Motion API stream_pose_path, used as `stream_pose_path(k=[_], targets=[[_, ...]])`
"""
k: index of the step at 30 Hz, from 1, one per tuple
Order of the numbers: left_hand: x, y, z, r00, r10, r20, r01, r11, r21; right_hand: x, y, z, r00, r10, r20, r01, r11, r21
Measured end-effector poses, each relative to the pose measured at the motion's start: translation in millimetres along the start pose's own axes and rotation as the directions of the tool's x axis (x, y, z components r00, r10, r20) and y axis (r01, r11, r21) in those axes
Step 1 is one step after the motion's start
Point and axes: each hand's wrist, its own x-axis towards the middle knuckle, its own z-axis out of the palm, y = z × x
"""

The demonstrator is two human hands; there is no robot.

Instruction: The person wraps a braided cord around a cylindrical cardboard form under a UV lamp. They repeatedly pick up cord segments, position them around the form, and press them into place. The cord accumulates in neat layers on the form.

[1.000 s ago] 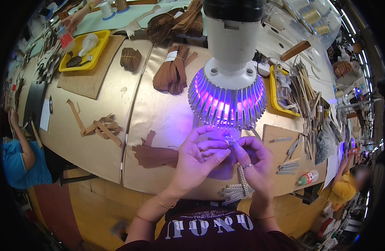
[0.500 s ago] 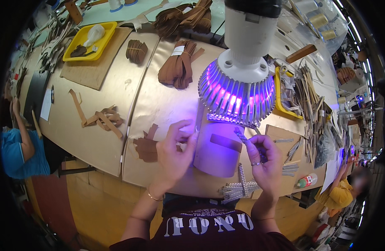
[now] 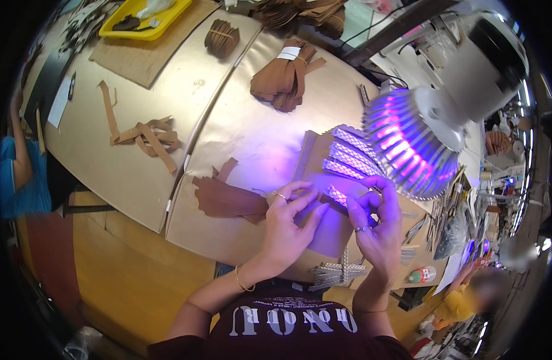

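My right hand (image 3: 375, 223) pinches a short braided strip (image 3: 336, 195), pale under the purple light, above a tan board (image 3: 315, 168). My left hand (image 3: 292, 225) is close beside it on the left, thumb and fingertips closing at the end of a dark brown strip (image 3: 332, 206). The strip's far end is partly hidden by my right fingers. Several braided strips (image 3: 351, 153) lie side by side on the board's far part, next to a finned lamp (image 3: 411, 144) that glows purple.
Brown strip bundles (image 3: 282, 78) lie farther back, and a flat brown stack (image 3: 228, 198) is left of my hands. Loose tan strips (image 3: 147, 138) lie farther left. More braided strips (image 3: 339, 274) rest at the near edge. A bottle (image 3: 421, 275) lies right. Other people sit at both sides.
The lamp now appears farther right, uncovering the braided strips on the board. My left hand has moved right and closed at the brown strip. My right hand brings its braided strip close to it.
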Motion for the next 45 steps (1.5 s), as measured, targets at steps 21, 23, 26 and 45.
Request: stream_pose_path(k=[21,23,26,45], targets=[[8.8,1.6,-9.8,0.898,-0.303,0.320,0.440,0.587,-0.680,-5.8,38.4,17.3,0.973,-0.230,-0.002,0.227,0.960,0.161],[9.2,1.6,-9.8,0.901,-0.295,0.319,0.434,0.596,-0.675,-5.4,37.3,16.9,0.982,-0.190,-0.001,0.186,0.961,0.203],[9.1,1.6,-9.9,0.898,-0.300,0.321,0.439,0.582,-0.684,-5.6,36.2,16.5,0.971,-0.239,-0.016,0.239,0.961,0.140],[8.2,-2.8,-10.5,0.899,-0.289,0.328,0.435,0.525,-0.731,-0.8,30.9,17.5,0.966,-0.255,-0.034,0.257,0.964,0.061]])
